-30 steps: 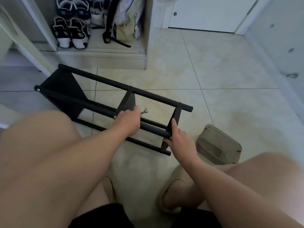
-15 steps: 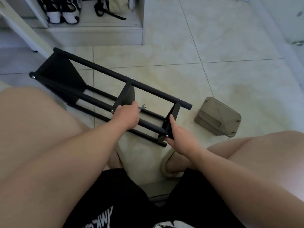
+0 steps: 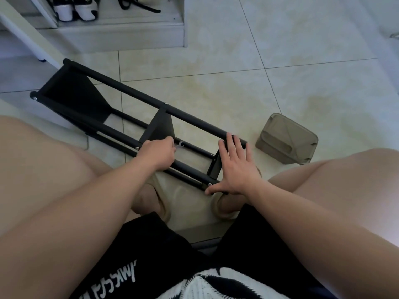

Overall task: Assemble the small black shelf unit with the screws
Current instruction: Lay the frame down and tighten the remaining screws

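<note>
The black shelf unit [image 3: 121, 113] lies on its side on the tiled floor, long tubes running from upper left to lower right, with black panels at the left end, middle and right end. My left hand [image 3: 158, 154] curls over a near tube beside the middle panel and holds a small silver wrench [image 3: 180, 145] whose open jaw sticks out past my fingers. My right hand [image 3: 236, 167] lies flat with spread fingers against the right end panel, thumb touching the near tube end by a screw.
An upturned translucent grey plastic box [image 3: 287, 141] sits on the floor just right of the shelf. A low cabinet with shoes [image 3: 74, 8] stands at the back left. My knees flank the work and my slippered feet [image 3: 224, 207] rest under the shelf's near end.
My right hand has opened out from a hold at the lower tube end to lie flat over the right end panel. The view has tilted down. My left hand stays on the tube.
</note>
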Demonstrator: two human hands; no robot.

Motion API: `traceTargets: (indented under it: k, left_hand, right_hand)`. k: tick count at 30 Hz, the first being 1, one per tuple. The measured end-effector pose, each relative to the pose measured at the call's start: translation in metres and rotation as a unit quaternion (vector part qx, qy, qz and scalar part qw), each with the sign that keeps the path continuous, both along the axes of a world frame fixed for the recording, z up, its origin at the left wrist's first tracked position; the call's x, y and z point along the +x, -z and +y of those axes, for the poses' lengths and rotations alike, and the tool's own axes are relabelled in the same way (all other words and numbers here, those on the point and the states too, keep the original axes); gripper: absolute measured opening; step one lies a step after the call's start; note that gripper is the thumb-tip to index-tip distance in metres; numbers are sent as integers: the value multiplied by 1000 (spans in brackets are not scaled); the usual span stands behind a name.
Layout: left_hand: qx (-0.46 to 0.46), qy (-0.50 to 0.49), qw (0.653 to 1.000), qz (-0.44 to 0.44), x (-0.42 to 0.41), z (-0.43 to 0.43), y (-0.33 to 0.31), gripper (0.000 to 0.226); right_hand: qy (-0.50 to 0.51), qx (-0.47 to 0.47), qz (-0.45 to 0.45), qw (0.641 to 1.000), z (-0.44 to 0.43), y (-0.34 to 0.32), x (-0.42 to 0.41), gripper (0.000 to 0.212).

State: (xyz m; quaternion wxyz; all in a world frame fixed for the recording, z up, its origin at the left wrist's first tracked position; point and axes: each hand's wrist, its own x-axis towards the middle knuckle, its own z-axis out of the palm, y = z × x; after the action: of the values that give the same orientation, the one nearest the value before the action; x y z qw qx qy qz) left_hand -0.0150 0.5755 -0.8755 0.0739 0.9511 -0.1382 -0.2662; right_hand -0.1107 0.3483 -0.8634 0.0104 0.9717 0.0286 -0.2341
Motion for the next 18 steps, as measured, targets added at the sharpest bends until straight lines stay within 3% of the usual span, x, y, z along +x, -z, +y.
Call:
traceTargets:
  k: [7,10,13,18]
  left_hand:
    - [-19,-15,1000,15,-1,-1,-3,18]
    - [-91,-35,995,9,-3,-11,-5,17]
    - [-162,-31,985,53,-4,-23,-10,25]
    - [-149,18,982,118,-4,-46,-13,10]
  right_hand:
    - [-5,6,9,1000,-2,-1,2,159]
    - [-4,12,15,1000,-5,-2,5,158]
    - [5,23,17,1000,-7,-3,7,161]
    - [4,27,12,1000,-9,-3,7,163]
